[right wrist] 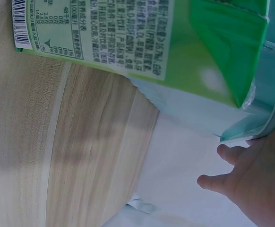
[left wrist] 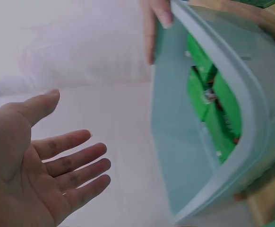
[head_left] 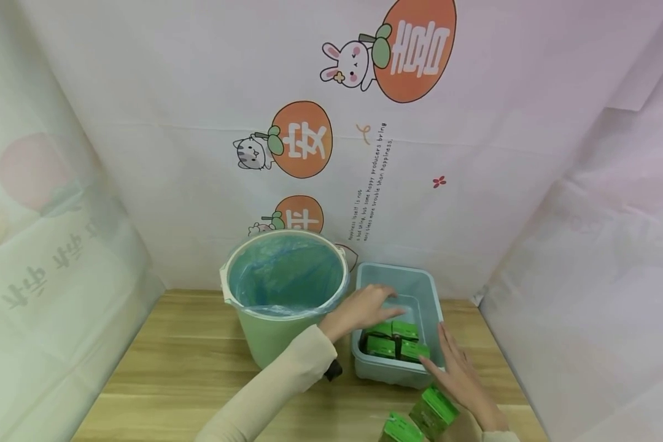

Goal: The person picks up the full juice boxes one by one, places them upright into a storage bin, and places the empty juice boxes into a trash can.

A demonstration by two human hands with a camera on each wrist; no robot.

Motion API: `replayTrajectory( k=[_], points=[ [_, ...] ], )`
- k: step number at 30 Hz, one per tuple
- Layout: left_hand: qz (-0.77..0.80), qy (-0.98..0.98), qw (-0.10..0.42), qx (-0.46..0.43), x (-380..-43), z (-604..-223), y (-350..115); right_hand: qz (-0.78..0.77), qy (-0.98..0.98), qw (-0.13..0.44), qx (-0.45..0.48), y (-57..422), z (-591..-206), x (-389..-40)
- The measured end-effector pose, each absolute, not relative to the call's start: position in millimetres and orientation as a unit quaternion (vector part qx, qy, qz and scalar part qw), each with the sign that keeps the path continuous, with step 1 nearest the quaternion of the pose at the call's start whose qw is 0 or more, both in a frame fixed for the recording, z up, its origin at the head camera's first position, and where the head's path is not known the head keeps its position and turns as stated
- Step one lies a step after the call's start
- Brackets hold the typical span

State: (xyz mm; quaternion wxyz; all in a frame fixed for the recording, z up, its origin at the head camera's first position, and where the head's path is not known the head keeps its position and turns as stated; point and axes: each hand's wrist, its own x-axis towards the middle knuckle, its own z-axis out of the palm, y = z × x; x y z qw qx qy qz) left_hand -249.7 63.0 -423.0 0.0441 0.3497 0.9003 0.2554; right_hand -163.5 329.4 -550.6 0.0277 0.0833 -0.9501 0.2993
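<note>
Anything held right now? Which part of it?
Left grip: nothing, fingers extended over the light-blue rectangular plastic bin. Right grip: at the bin's right rim; whether it holds or merely touches can't be told.

Bin [head_left: 267, 341] L of tub [head_left: 389, 371] — 4 ctns [head_left: 381, 347] inside, 2 others [head_left: 434, 412] before.

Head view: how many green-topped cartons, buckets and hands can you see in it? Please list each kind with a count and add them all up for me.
Green-topped cartons: 6 (4 in the basin, 2 outside it)
Lined bucket: 1
Hands: 2 (left hand, right hand)
Total: 9
</note>
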Motion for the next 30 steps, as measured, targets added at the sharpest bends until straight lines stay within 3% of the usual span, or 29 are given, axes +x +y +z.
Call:
replayTrajectory(
  k=[12, 30],
  points=[
    [0.233, 0.906, -0.066, 0.348, -228.1, -387.2, 28.9, 0.293, -0.952, 0.029, 0.085, 329.0, -548.5, -166.4],
    [0.193, 0.94, -0.121, 0.255, -214.1, -385.7, -93.6, 0.295, -0.951, 0.037, 0.086, 329.7, -549.3, -162.6]
  ],
)
